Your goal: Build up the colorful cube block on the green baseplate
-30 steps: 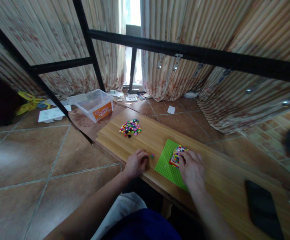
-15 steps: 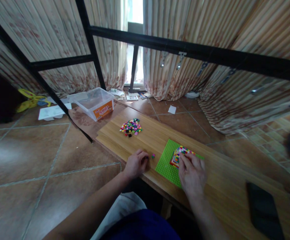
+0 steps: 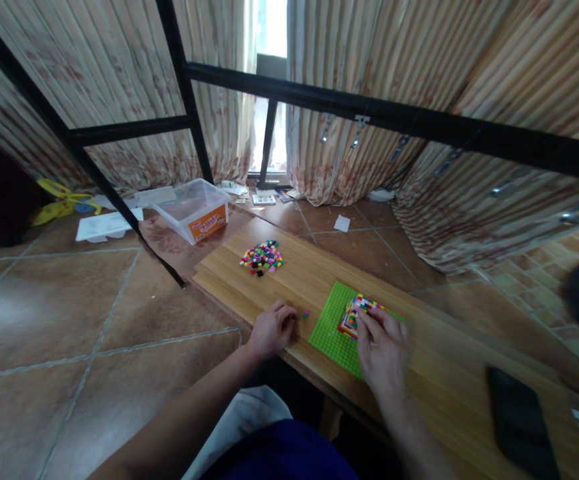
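Note:
My right hand [image 3: 383,343] is closed in a pinch over a layered block of multicoloured building bricks [image 3: 350,319]. Its fingertips touch the top of that build, and whatever they hold is hidden. Under the build lies a green studded baseplate [image 3: 333,333], partly covered by the hand. At the table's near edge my left hand [image 3: 272,331] rests with its fingers curled together. A small dark brick shows at those fingertips. Just right of them sit a couple of tiny loose bricks [image 3: 306,314], pink and green.
A pile of small coloured bricks [image 3: 262,257] lies toward the far left of the wooden table [image 3: 314,267]. Beyond it stands a clear plastic box [image 3: 194,210] with an orange label. A dark phone-like slab [image 3: 522,420] lies at the right. A black metal frame [image 3: 289,87] crosses behind.
The view has shifted slightly. Both hands keep nearly the same places, the right one still pinching at the build and the left one curled at the table edge.

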The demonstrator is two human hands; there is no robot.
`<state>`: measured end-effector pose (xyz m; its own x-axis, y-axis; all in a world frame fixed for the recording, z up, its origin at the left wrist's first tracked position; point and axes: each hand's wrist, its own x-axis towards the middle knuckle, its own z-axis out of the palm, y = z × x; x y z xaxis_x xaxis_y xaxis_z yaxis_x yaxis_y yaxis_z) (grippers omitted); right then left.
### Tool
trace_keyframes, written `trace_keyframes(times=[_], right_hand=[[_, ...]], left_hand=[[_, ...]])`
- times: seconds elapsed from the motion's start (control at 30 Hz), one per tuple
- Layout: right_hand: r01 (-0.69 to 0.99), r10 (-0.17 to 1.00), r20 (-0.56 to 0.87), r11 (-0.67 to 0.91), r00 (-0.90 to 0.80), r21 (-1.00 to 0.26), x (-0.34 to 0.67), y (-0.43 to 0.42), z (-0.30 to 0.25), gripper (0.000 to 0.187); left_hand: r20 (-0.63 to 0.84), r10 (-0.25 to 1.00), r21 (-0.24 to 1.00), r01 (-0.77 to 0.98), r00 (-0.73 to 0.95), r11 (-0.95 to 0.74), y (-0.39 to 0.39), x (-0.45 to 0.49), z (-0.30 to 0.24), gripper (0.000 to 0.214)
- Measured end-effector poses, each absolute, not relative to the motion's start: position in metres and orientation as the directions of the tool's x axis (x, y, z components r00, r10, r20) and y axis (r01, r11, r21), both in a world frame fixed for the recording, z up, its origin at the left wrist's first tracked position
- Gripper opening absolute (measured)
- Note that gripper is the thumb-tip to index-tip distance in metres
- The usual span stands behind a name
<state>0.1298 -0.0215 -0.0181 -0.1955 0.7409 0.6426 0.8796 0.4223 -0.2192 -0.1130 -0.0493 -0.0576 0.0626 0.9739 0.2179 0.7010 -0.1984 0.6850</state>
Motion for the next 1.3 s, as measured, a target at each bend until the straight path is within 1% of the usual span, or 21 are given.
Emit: trace_keyframes(times=[0.2,0.37,0.43,0.5,0.6,0.7,0.87,1.03,1.13,1.3], right_hand=[[0.841,0.738,0.66,0.441,-0.14,-0.314,0.135,-0.022,-0.02,0.031],[0.811,0.697,0.713,0.457,-0.071,-0.366,0.135,-0.031,-0.012,0.026],[0.792,0.701,0.71,0.473,-0.073,-0.386,0.127,-0.04,-0.009,0.024],[0.763,0.724,0.678,0.508,-0.126,-0.401,0.113,-0.05,-0.01,0.023],[0.723,0.768,0.59,0.553,-0.251,-0.413,0.089,-0.063,-0.021,0.024],[0.729,0.822,0.481,0.527,-0.305,-0.437,0.067,-0.063,-0.038,0.031],[0.76,0.839,0.424,0.511,-0.34,-0.402,0.045,-0.044,-0.057,0.037],[0.791,0.836,0.385,0.518,-0.39,-0.325,0.033,-0.031,-0.062,0.035],[0.784,0.83,0.384,0.531,-0.404,-0.322,0.031,-0.03,-0.064,0.032],[0.773,0.825,0.393,0.539,-0.406,-0.335,0.036,-0.035,-0.065,0.032]], left_hand=[[0.22,0.973,0.677,0.708,0.068,-0.202,-0.049,-0.113,-0.057,0.019],[0.218,0.974,0.675,0.71,0.069,-0.201,-0.049,-0.113,-0.06,0.019],[0.218,0.974,0.676,0.709,0.068,-0.201,-0.049,-0.113,-0.06,0.019],[0.216,0.974,0.676,0.711,0.062,-0.195,-0.049,-0.113,-0.061,0.019],[0.208,0.977,0.679,0.711,0.056,-0.185,-0.049,-0.112,-0.061,0.018],[0.209,0.976,0.682,0.706,0.06,-0.189,-0.05,-0.113,-0.061,0.017],[0.221,0.974,0.675,0.714,0.04,-0.182,-0.049,-0.113,-0.061,0.018],[0.239,0.97,0.68,0.704,0.048,-0.203,-0.049,-0.113,-0.061,0.017],[0.236,0.971,0.686,0.7,0.045,-0.199,-0.049,-0.113,-0.061,0.019],[0.229,0.973,0.693,0.695,0.042,-0.193,-0.049,-0.113,-0.061,0.019]])
